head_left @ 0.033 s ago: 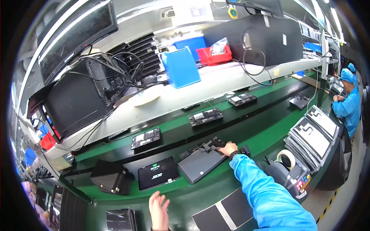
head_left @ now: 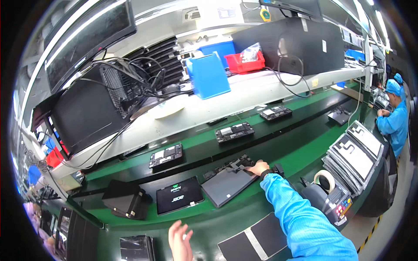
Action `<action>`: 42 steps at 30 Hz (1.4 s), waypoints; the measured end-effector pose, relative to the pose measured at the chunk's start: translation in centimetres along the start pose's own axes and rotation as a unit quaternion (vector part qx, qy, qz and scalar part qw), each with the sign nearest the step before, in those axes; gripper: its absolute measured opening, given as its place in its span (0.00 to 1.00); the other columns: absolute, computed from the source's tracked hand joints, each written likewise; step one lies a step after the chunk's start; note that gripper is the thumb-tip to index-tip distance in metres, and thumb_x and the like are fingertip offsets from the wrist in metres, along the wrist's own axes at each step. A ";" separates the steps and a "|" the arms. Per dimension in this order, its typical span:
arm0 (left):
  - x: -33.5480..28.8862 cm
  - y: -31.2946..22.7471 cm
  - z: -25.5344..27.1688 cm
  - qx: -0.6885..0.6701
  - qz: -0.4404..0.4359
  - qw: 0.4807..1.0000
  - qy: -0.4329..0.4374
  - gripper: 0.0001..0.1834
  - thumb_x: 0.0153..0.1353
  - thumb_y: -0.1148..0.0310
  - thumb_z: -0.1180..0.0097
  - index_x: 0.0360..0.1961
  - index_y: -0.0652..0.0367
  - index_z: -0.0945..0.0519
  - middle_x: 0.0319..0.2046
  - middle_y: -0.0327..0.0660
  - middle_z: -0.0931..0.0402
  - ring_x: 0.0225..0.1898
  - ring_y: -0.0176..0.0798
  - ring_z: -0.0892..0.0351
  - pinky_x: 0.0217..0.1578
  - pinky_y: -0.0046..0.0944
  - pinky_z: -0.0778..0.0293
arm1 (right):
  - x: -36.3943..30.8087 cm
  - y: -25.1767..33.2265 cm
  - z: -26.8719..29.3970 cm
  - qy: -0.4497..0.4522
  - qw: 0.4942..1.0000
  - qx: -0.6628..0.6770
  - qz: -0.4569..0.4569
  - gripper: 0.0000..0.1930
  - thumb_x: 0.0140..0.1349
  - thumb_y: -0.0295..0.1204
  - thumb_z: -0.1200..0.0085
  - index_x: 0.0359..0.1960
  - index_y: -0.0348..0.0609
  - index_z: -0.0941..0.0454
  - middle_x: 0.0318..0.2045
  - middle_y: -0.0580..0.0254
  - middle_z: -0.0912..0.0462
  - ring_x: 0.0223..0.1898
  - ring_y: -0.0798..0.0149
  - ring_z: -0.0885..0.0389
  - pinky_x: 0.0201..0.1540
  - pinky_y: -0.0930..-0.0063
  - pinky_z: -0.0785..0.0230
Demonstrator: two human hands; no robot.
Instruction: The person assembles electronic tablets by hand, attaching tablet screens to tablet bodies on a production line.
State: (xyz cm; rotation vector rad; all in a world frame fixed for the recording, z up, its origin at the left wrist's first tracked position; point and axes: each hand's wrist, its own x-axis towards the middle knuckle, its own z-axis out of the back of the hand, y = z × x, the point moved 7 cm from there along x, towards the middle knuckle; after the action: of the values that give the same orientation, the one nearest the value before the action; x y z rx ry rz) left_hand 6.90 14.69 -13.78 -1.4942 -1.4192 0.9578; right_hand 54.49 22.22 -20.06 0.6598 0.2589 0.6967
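Note:
My right hand reaches forward, closed at the far right corner of a dark grey tablet lying on the green bench. Some of its fingers are hidden. Just beyond that tablet, and partly covered by it, is a strip of exposed black electronics. My left hand is raised at the lower edge, fingers apart and empty. Left of the grey tablet lies a black tablet with a lit screen showing a green and white start-up logo.
Opened tablets sit along the far strip. Black cases are stacked at left, a dark folder in front. Right stand a tape dispenser and a pile of bagged panels. A co-worker in blue works at far right.
My left hand is slightly lower, and the view has shifted a little. My right hand stays at the grey tablet's corner.

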 end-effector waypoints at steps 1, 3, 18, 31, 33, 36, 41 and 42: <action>-4.0 -2.6 -1.3 -0.009 -0.002 1.000 0.005 0.19 0.62 0.65 0.51 0.53 0.62 0.32 0.51 0.43 0.33 0.48 0.42 0.30 0.48 0.44 0.31 | 1.7 -1.0 -1.3 0.063 0.996 0.059 0.015 0.40 0.38 0.57 0.35 0.38 0.26 0.22 0.39 0.42 0.20 0.43 0.50 0.20 0.49 0.65 0.28; -8.6 -5.5 0.3 -0.017 -0.009 1.000 -0.016 0.18 0.66 0.68 0.54 0.55 0.62 0.32 0.51 0.44 0.30 0.49 0.38 0.28 0.50 0.35 0.31 | -3.0 4.1 0.1 0.196 0.963 0.184 0.023 0.36 0.39 0.53 0.33 0.35 0.26 0.21 0.32 0.48 0.17 0.35 0.58 0.18 0.43 0.69 0.27; -20.4 0.3 9.6 -0.155 0.046 0.982 -0.098 0.10 0.64 0.73 0.53 0.45 0.62 0.28 0.42 0.46 0.26 0.40 0.44 0.23 0.41 0.39 0.26 | -5.1 1.2 -6.1 -0.007 0.979 0.203 0.004 0.29 0.52 0.46 0.41 0.38 0.24 0.24 0.38 0.35 0.20 0.43 0.45 0.21 0.47 0.60 0.30; -21.2 1.2 10.6 -0.180 0.066 0.981 -0.017 0.07 0.63 0.73 0.52 0.41 0.63 0.26 0.36 0.45 0.24 0.36 0.42 0.23 0.38 0.38 0.26 | -22.7 -0.5 5.9 0.140 0.867 0.477 -0.037 0.18 0.61 0.40 0.46 0.34 0.32 0.26 0.25 0.60 0.22 0.21 0.67 0.24 0.17 0.70 0.30; -20.3 1.4 9.6 -0.182 0.084 0.980 -0.003 0.07 0.63 0.73 0.52 0.41 0.63 0.26 0.35 0.45 0.24 0.36 0.42 0.23 0.38 0.38 0.26 | -26.1 -4.1 7.2 0.127 0.871 0.473 -0.043 0.17 0.61 0.39 0.46 0.34 0.32 0.25 0.24 0.62 0.22 0.20 0.71 0.26 0.19 0.77 0.34; -19.2 2.2 7.7 -0.160 0.124 0.979 0.024 0.08 0.63 0.72 0.52 0.41 0.64 0.26 0.35 0.45 0.24 0.36 0.42 0.23 0.38 0.38 0.26 | -30.8 -8.8 8.6 0.110 0.899 0.411 -0.106 0.18 0.60 0.40 0.44 0.35 0.31 0.24 0.26 0.64 0.21 0.22 0.74 0.27 0.24 0.82 0.37; -17.5 2.6 4.6 -0.060 0.138 0.987 0.062 0.08 0.65 0.70 0.53 0.40 0.64 0.25 0.36 0.45 0.24 0.36 0.40 0.22 0.37 0.36 0.26 | -32.7 -11.4 7.9 0.103 0.899 0.416 -0.094 0.25 0.58 0.37 0.41 0.45 0.23 0.30 0.35 0.55 0.20 0.34 0.69 0.22 0.38 0.77 0.29; -17.1 3.0 4.5 -0.014 0.114 0.993 0.040 0.09 0.65 0.70 0.53 0.39 0.64 0.25 0.35 0.44 0.23 0.36 0.39 0.22 0.37 0.35 0.26 | -32.9 -10.6 7.9 0.098 0.893 0.432 -0.076 0.26 0.58 0.38 0.41 0.46 0.22 0.31 0.35 0.54 0.20 0.35 0.69 0.22 0.39 0.76 0.29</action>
State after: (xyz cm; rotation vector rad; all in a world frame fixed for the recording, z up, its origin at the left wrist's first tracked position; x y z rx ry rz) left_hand 2.62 -2.07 -18.54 -1.7247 -1.2279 1.0071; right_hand 38.73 -9.59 -20.56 1.4026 0.8254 0.4733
